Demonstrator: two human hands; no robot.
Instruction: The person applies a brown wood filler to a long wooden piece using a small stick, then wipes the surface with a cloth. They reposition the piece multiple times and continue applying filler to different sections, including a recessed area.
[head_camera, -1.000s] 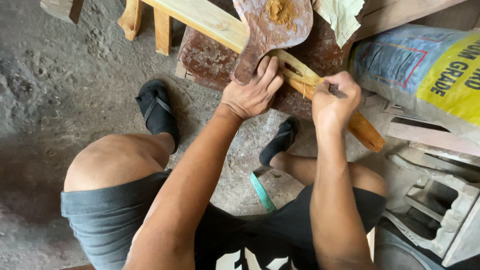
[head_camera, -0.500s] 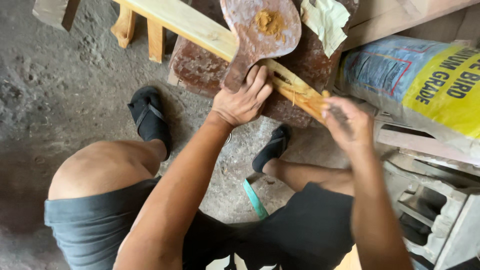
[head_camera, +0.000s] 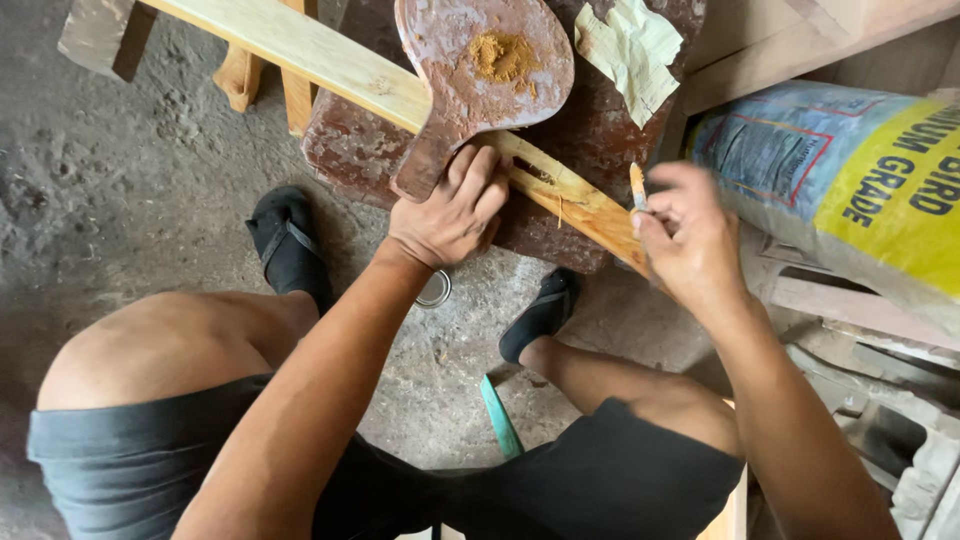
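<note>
Right hand (head_camera: 690, 235): fingers pinched on a small wooden stick (head_camera: 637, 187), above the plank's end.
Left hand (head_camera: 452, 208): flat, fingers spread, pressing the wooden plank (head_camera: 340, 70).
Plank: across a reddish block (head_camera: 590, 130).
On plank: paddle-shaped board (head_camera: 480, 70) with ochre powder (head_camera: 503, 56).
Right: printed sack (head_camera: 860, 180).

A long, pale yellow wooden board (head_camera: 400, 95) lies flat across a dark reddish-brown block, running from the top left down to the right, and it has a thin dark slot cut near its lower end. A reddish-brown wooden paddle (head_camera: 480, 75) with a round top lies on the board, and a small pile of orange-brown powder sits on it. A small thin stick with a pale tip (head_camera: 637, 188) stands almost upright, just beside the lower end of the board.
</note>
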